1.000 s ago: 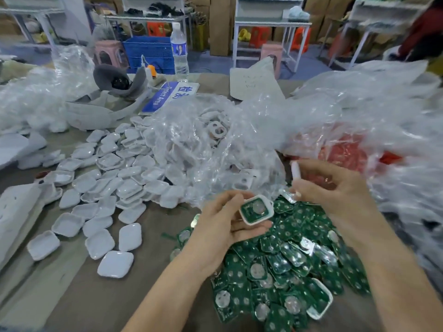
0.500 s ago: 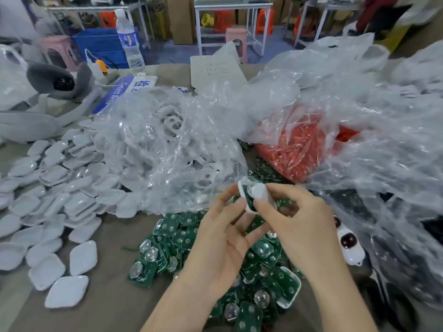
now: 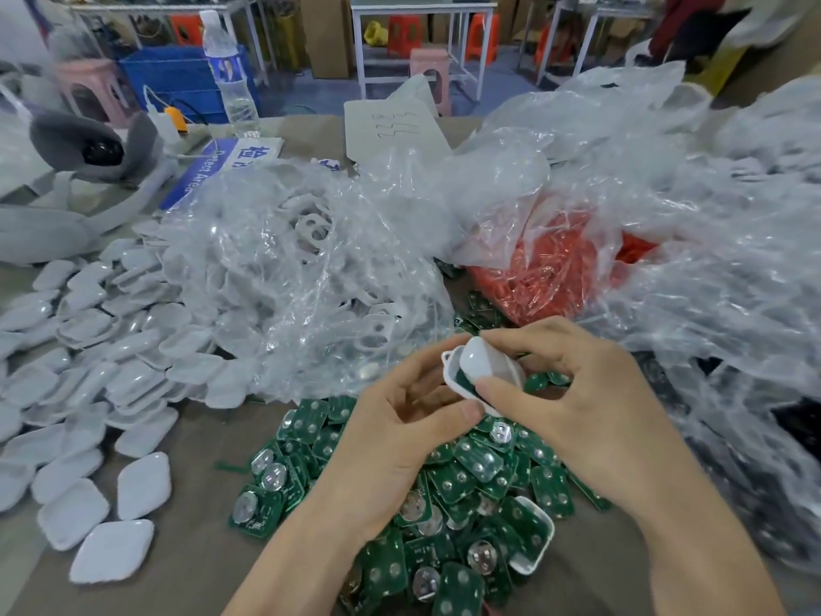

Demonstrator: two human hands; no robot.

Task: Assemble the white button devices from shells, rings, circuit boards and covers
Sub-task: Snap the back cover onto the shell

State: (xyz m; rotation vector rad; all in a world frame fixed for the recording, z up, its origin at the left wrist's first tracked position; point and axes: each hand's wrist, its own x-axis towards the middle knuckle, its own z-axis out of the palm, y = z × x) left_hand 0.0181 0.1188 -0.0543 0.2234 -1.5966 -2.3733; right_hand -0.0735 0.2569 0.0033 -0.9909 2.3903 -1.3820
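Above the brown tabletop (image 3: 200, 553), the left hand (image 3: 400, 420) cradles a small white plastic shell (image 3: 451, 371) with a green circuit board (image 3: 465, 381) inside, fingers curled round its rim. The right hand (image 3: 577, 402) pinches a glossy white rounded cover (image 3: 482, 360) tilted against it, seemingly not snapped home. Both parts look light, stiff and slippery, and are best gripped by their edges.

Single wide-angle view, head-worn. Faces forward and down over counter (image 3: 191, 566), close above it. Left hand (image 3: 400, 442) and right hand (image 3: 595, 420) low centre, nearest the lens. Room floor (image 3: 306, 97) and stools (image 3: 428, 66) along top edge, far off.
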